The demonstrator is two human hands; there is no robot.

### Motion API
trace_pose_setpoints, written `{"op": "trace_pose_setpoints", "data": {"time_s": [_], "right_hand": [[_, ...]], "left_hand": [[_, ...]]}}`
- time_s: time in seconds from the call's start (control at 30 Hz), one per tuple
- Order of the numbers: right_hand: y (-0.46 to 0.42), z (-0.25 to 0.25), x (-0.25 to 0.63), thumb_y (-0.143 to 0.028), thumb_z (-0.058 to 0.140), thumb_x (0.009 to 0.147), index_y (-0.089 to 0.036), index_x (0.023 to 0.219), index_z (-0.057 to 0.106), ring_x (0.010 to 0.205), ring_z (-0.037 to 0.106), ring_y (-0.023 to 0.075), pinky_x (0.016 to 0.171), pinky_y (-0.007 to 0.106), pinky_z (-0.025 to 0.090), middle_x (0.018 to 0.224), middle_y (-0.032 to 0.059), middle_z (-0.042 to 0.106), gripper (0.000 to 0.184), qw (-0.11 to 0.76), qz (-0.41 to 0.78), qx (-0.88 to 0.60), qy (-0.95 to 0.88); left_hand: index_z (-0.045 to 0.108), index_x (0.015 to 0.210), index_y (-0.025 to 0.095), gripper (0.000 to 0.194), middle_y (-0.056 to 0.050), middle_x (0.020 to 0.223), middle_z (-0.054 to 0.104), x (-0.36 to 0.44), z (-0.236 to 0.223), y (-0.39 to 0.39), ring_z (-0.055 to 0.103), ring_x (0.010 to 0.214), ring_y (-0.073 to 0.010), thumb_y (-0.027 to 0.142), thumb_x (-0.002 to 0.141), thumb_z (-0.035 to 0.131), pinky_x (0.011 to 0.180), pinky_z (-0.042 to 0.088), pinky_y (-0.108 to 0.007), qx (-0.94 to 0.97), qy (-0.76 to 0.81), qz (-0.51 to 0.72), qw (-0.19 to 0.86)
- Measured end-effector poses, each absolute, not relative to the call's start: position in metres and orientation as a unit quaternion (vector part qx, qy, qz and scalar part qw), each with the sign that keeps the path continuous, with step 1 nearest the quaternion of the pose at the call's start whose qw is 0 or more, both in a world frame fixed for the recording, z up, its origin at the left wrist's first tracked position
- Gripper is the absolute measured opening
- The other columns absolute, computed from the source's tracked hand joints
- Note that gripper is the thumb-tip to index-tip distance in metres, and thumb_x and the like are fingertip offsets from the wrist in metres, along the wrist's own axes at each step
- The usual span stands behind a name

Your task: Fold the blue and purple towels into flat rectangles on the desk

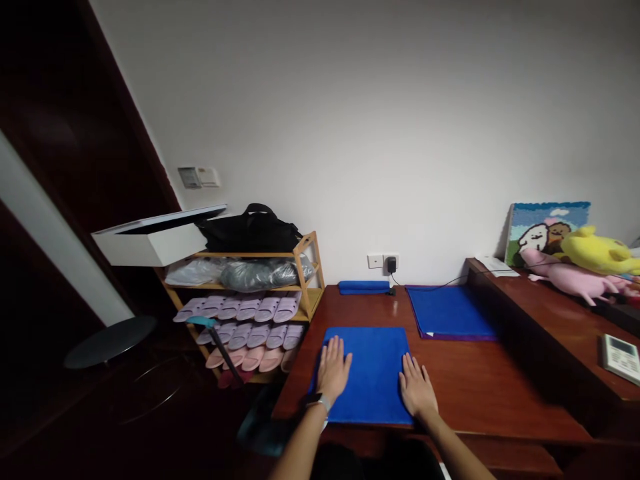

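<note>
Watch (319, 400) on your left wrist is about the closest thing to the camera, and just past it your left hand (333, 370) is pressed flat on a blue cloth (373, 373), close to its left edge. Your right hand (417, 387) is palm-down too, lying across the cloth's right edge. Fingers on both are stretched out, nothing gripped. The cloth itself is right in front of you, spread near the front edge of a reddish-brown table (490, 387), looking pretty smooth.

Further back on your right you've got a stack of blue cloths (450, 312) with a purple edge showing, next to a raised wooden ledge (560, 321). That ledge has a white device with a screen (620, 359) and pink (575, 280) and yellow (597, 250) plush toys in front of a fuzzy picture (533, 235).

At the table's far edge there's a rolled-up blue cloth (363, 287), with a black plug (392, 265) in the wall socket behind. Off to your left, a wooden rack (307, 252) carries lilac slippers (249, 307) and a black bag (250, 232) on top.
</note>
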State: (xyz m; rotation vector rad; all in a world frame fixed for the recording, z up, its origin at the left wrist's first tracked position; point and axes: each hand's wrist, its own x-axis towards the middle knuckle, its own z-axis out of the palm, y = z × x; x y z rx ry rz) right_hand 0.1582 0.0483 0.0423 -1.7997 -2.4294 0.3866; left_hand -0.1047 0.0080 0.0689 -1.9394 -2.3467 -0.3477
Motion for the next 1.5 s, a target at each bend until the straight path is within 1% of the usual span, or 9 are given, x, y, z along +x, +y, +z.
{"op": "trace_pose_setpoints", "data": {"time_s": [0.1, 0.17, 0.27, 0.5, 0.67, 0.83, 1.1, 1.4, 1.5], "right_hand": [[0.048, 0.040, 0.161, -0.037, 0.014, 0.102, -0.013, 0.162, 0.018, 0.158, 0.010, 0.0199, 0.128, 0.042, 0.007, 0.170, 0.0023, 0.014, 0.065, 0.039, 0.120, -0.579, -0.805], [0.048, 0.038, 0.163, -0.032, 0.023, 0.099, -0.016, 0.162, 0.021, 0.158, 0.009, 0.0211, 0.128, 0.044, 0.008, 0.171, 0.0027, 0.013, 0.065, 0.025, 0.109, -0.564, -0.818], [0.048, 0.036, 0.164, -0.027, 0.029, 0.095, -0.019, 0.162, 0.023, 0.158, 0.008, 0.0222, 0.127, 0.045, 0.008, 0.171, 0.0026, 0.012, 0.067, 0.014, 0.094, -0.548, -0.831], [0.049, 0.038, 0.159, -0.040, 0.010, 0.102, -0.012, 0.163, 0.015, 0.158, 0.011, 0.0202, 0.128, 0.042, 0.007, 0.171, 0.0028, 0.014, 0.067, 0.040, 0.120, -0.587, -0.800], [0.050, 0.035, 0.158, -0.041, 0.011, 0.102, -0.014, 0.163, 0.016, 0.158, 0.012, 0.0201, 0.128, 0.043, 0.007, 0.170, 0.0022, 0.014, 0.067, 0.035, 0.116, -0.590, -0.798], [0.047, 0.042, 0.160, -0.041, 0.011, 0.102, -0.013, 0.163, 0.014, 0.158, 0.010, 0.0199, 0.128, 0.042, 0.007, 0.171, 0.0020, 0.012, 0.067, 0.012, 0.123, -0.588, -0.800], [0.009, 0.026, 0.175, -0.046, 0.012, 0.102, -0.012, 0.163, 0.018, 0.157, 0.014, 0.0213, 0.128, 0.043, 0.012, 0.170, 0.0036, 0.016, 0.070, 0.048, 0.114, -0.582, -0.804], [-0.001, 0.038, 0.176, -0.043, 0.015, 0.102, -0.013, 0.162, 0.020, 0.158, 0.014, 0.0207, 0.129, 0.043, 0.009, 0.170, 0.0032, 0.017, 0.068, 0.070, 0.117, -0.579, -0.804], [-0.002, 0.041, 0.176, -0.043, 0.016, 0.102, -0.012, 0.162, 0.020, 0.157, 0.014, 0.0213, 0.129, 0.044, 0.009, 0.169, 0.0038, 0.017, 0.068, 0.079, 0.122, -0.578, -0.803]], "left_hand": [[0.034, 0.160, 0.016, 0.069, -0.009, 0.168, 0.027, -0.023, 0.061, 0.010, 0.023, 0.156, -0.0248, 0.054, 0.106, 0.012, 0.128, 0.020, -0.046, -0.721, -0.679, -0.137, -0.024], [0.027, 0.163, 0.021, 0.067, -0.004, 0.169, 0.026, 0.026, 0.049, 0.010, 0.023, 0.156, -0.0215, 0.054, 0.107, 0.012, 0.128, 0.019, -0.043, -0.774, -0.612, -0.147, -0.069], [0.020, 0.164, 0.018, 0.068, -0.005, 0.169, 0.024, 0.057, 0.035, 0.005, 0.023, 0.156, -0.0186, 0.052, 0.107, 0.009, 0.129, 0.020, -0.040, -0.764, -0.618, -0.157, -0.096], [0.030, 0.162, 0.019, 0.071, -0.006, 0.168, 0.027, -0.067, 0.043, -0.027, 0.021, 0.156, -0.0245, 0.059, 0.105, 0.015, 0.128, 0.018, -0.049, -0.682, -0.725, -0.084, -0.043], [0.030, 0.162, 0.018, 0.065, -0.007, 0.168, 0.025, -0.147, 0.037, -0.052, 0.021, 0.156, -0.0235, 0.049, 0.106, 0.019, 0.127, 0.021, -0.047, -0.604, -0.794, -0.073, 0.003], [0.033, 0.161, 0.018, 0.065, -0.007, 0.168, 0.028, -0.149, 0.032, -0.055, 0.022, 0.156, -0.0242, 0.049, 0.105, 0.022, 0.127, 0.023, -0.046, -0.600, -0.795, -0.082, 0.021], [0.034, 0.160, 0.016, 0.066, -0.009, 0.168, 0.028, -0.145, 0.037, -0.054, 0.024, 0.156, -0.0253, 0.051, 0.104, 0.023, 0.126, 0.023, -0.046, -0.600, -0.794, -0.094, 0.019], [0.028, 0.162, 0.012, 0.071, -0.011, 0.169, 0.021, -0.148, 0.064, -0.050, 0.019, 0.157, -0.0256, 0.054, 0.105, 0.020, 0.127, 0.018, -0.045, -0.594, -0.802, -0.032, -0.053], [0.035, 0.159, 0.011, 0.069, -0.013, 0.168, 0.023, -0.121, 0.074, -0.046, 0.018, 0.157, -0.0274, 0.053, 0.105, 0.021, 0.128, 0.016, -0.049, -0.610, -0.790, -0.060, 0.004]]}}
